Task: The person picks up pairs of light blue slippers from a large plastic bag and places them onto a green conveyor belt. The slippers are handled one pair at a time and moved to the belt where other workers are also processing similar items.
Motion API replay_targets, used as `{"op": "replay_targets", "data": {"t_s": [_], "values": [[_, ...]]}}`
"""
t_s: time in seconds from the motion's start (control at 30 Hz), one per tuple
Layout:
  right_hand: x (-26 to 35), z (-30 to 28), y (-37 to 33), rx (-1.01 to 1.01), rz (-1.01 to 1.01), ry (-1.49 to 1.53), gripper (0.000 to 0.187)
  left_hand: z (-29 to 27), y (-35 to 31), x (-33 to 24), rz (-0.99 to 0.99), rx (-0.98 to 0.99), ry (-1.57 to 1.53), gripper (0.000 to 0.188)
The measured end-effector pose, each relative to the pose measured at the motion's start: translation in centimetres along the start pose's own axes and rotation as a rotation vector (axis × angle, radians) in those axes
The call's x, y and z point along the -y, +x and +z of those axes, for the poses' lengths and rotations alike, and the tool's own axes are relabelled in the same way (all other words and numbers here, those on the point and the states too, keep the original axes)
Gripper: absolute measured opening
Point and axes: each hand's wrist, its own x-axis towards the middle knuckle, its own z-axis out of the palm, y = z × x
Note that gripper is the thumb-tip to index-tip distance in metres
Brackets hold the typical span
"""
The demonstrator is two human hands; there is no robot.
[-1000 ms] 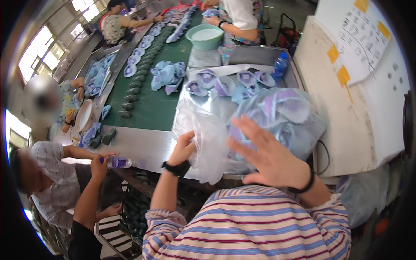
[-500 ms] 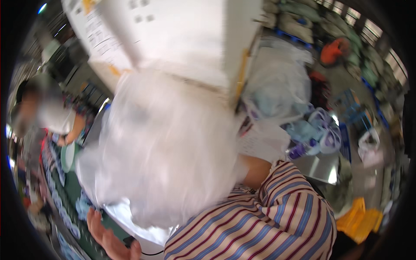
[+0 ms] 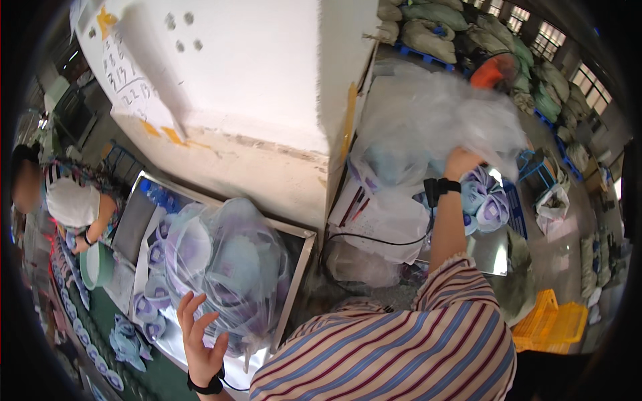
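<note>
My right hand [image 3: 463,162] reaches out to the right, its fingers closed on a translucent plastic bag [image 3: 487,123] that is smeared by motion. The bag spreads over the right-hand table. At the lower left, my left hand [image 3: 199,334] is raised with fingers apart and nothing in it. Just beyond it stands a clear plastic bag [image 3: 249,267] filled with light-blue and purple rounded pieces; I cannot tell their exact kind. More such pieces [image 3: 158,291] lie beside that bag on a metal-edged table [image 3: 294,267].
A white pillar [image 3: 254,73] rises between the two tables. Papers with pens [image 3: 384,220] and a black cable lie on the right one. Left, a person [image 3: 73,200] works by a green conveyor belt [image 3: 160,374]. A yellow crate [image 3: 548,324] sits at the lower right; stacked sacks [image 3: 428,43] stand behind.
The large plastic bag in front of me has swung right with my right hand, uncovering the filled bag and loose pieces. My left hand has come up slightly, still open.
</note>
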Motion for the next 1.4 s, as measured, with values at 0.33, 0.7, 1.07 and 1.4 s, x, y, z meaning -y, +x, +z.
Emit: {"op": "replay_targets", "data": {"t_s": [0.33, 0.7, 1.07, 1.4], "values": [[1.1, 17.7, -7.2, 1.457, -0.677, -0.264, 0.039, 0.3, 1.0, 6.2, -0.223, -0.492, -0.111, 0.026], [12.6, 1.7, 7.5, 1.047, -0.487, -0.212, 0.047, -0.5, -3.0, 5.2, -0.117, -0.025, 0.173, 0.087], [29.0, -28.3, -15.4, 1.512, -1.810, 1.055, 0.087, 7.8, -18.2, 11.8, -0.480, -0.107, 0.038, 0.101], [34.1, -22.7, -27.3, 1.066, -1.475, 1.327, 0.032, 12.1, -13.2, 13.8, -0.697, -0.505, -0.229, 0.075]]}}
